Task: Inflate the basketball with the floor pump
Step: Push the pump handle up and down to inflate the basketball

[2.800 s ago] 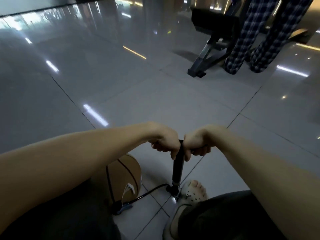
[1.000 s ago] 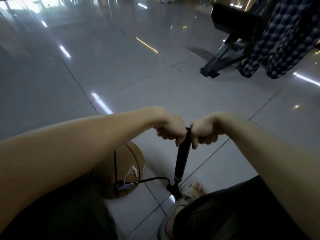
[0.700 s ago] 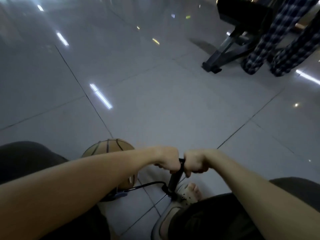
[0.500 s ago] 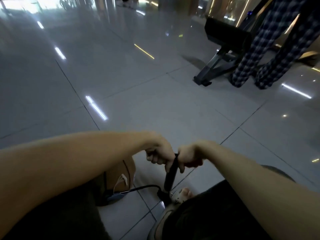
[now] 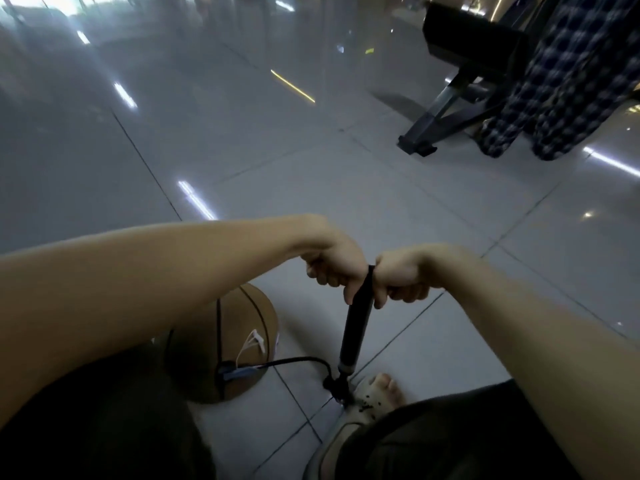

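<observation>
A black floor pump [image 5: 353, 334] stands upright on the tiled floor between my knees. My left hand [image 5: 332, 268] grips the left half of its T-handle and my right hand [image 5: 401, 280] grips the right half, both fists closed around it. A black hose [image 5: 298, 361] runs from the pump's base to a blue connector plugged into the brown basketball [image 5: 242, 341], which lies on the floor under my left forearm and is partly hidden by it. My sandalled foot [image 5: 374, 396] rests at the pump's base.
A black bench frame [image 5: 446, 109] stands at the far right. Beside it are a person's legs in checked trousers [image 5: 550, 98]. Glossy grey floor tiles stretch ahead and to the left.
The pump handle went down around 0.7 s ago and has come back up, with both hands still gripping it. The view has swung with my head.
</observation>
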### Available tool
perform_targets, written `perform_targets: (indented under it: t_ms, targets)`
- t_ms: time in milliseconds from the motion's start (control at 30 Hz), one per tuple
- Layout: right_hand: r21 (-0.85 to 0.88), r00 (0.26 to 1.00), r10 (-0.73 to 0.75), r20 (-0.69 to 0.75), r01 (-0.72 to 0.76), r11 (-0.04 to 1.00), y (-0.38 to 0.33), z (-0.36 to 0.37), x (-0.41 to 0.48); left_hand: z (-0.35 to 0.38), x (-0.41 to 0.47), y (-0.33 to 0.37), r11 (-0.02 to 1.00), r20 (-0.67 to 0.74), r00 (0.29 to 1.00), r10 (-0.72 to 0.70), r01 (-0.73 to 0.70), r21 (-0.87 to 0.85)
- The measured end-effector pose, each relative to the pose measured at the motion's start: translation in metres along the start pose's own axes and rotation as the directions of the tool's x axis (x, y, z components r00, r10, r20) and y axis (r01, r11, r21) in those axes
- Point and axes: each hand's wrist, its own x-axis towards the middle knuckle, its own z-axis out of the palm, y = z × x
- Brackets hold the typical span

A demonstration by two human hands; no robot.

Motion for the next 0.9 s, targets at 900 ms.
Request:
perform_targets:
  t_ms: [900]
  targets:
    - [-0.032,0.999,-0.017,0.04,0.019,0.999,-0.009,-0.011,-0.022,0.004,-0.035,0.004,0.999,-0.099,0.994,0.036,-0.036,-0.002]
